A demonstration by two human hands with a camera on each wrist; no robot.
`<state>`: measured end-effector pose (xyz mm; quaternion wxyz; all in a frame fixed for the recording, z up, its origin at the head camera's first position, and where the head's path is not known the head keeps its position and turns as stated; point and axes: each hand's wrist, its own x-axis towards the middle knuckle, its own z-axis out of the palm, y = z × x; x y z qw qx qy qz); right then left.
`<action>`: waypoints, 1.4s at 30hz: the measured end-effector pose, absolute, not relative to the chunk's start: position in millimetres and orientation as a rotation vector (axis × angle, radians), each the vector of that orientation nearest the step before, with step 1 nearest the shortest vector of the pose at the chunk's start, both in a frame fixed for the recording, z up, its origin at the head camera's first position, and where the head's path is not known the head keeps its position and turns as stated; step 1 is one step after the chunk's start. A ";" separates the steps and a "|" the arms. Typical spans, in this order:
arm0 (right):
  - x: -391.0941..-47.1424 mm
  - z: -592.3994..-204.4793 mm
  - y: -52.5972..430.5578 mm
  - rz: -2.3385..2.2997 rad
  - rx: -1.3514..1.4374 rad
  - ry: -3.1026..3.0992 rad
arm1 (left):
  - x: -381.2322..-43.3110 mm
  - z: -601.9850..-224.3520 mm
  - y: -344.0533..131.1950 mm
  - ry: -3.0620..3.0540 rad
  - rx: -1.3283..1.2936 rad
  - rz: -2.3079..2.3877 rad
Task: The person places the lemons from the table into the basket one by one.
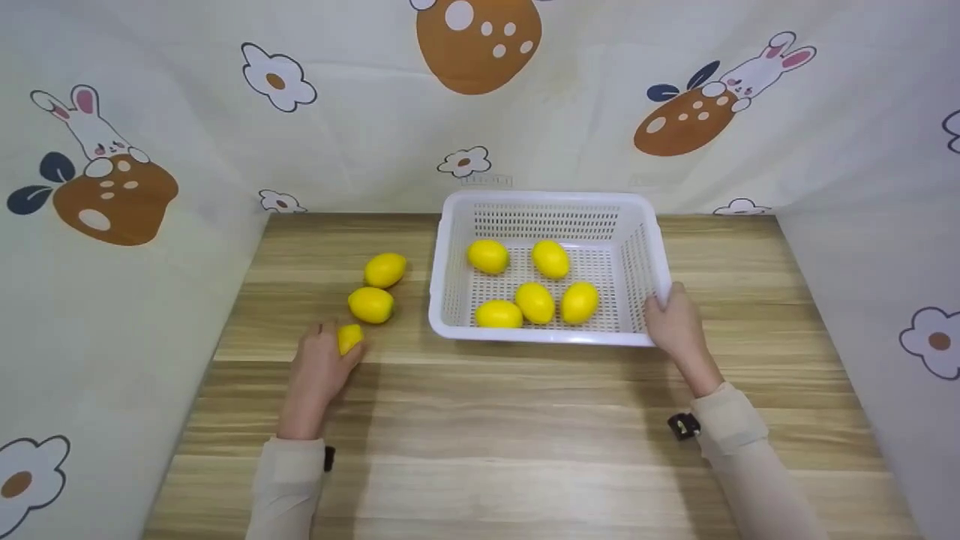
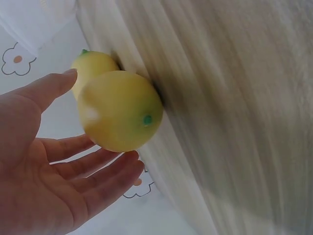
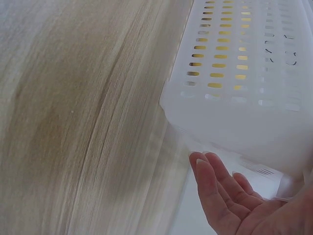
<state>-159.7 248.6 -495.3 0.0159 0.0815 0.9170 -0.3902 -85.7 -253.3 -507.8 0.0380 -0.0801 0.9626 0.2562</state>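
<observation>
My left hand [image 1: 319,364] is around a yellow lemon [image 1: 350,339] on the table, left of a white plastic basket [image 1: 547,338]. In the left wrist view, its long fingers lie loosely along the underside of that green-tipped lemon [image 2: 120,115], and the thumb stands apart above. Two more lemons, a nearer one [image 1: 370,305] and a farther one [image 1: 385,270], lie just beyond. My right hand [image 1: 675,322] grips the basket's right rim near its front corner. From the right wrist, the fingers show beside the basket wall [image 3: 234,117]; the thumb is hidden there.
Several lemons, among them one at the back left [image 1: 488,256], lie spread over the basket's slotted floor. The wood-grain table [image 1: 525,435] meets a patterned cloth [image 1: 360,142] at the back and both sides. The basket stands close to the back edge.
</observation>
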 end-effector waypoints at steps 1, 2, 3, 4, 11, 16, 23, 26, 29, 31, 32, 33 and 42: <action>-159.7 -495.4 248.6 -1.213 0.256 2.852 | -85.9 -509.3 -253.7 2.952 -0.247 0.785; -159.7 -495.5 248.7 -1.211 0.257 2.852 | -86.0 -510.9 -254.2 2.951 -0.250 0.786; -159.8 -495.6 248.7 -1.211 0.258 2.852 | -86.1 -512.3 -254.4 2.948 -0.255 0.790; -159.8 -495.6 248.6 -1.208 0.260 2.853 | -86.0 -513.5 -254.6 2.947 -0.258 0.792; -159.8 -495.4 248.3 -1.203 0.262 2.857 | -85.6 -518.7 -252.6 2.942 -0.260 0.833; -159.2 -494.8 248.4 -1.205 0.265 2.853 | -84.4 -522.6 -250.3 2.933 -0.262 0.860; -158.4 -495.0 249.2 -1.208 0.245 2.855 | -82.8 -527.1 -245.1 2.933 -0.230 0.901; -158.3 -495.5 249.0 -1.214 0.235 2.855 | -82.1 -529.3 -243.7 2.941 -0.209 0.902; -158.8 -496.0 248.6 -1.218 0.242 2.855 | -81.6 -530.7 -243.0 2.939 -0.203 0.916; -159.4 -496.6 248.8 -1.217 0.249 2.854 | -81.2 -531.3 -243.1 2.938 -0.197 0.929; -159.3 -496.4 248.8 -1.215 0.252 2.852 | -80.9 -531.6 -243.3 2.937 -0.192 0.938; -159.6 -496.7 249.1 -1.213 0.252 2.851 | -80.3 -531.7 -243.7 2.932 -0.195 0.947; -159.2 -496.9 249.2 -1.225 0.257 2.846 | -76.4 -530.0 -246.7 2.896 -0.200 1.031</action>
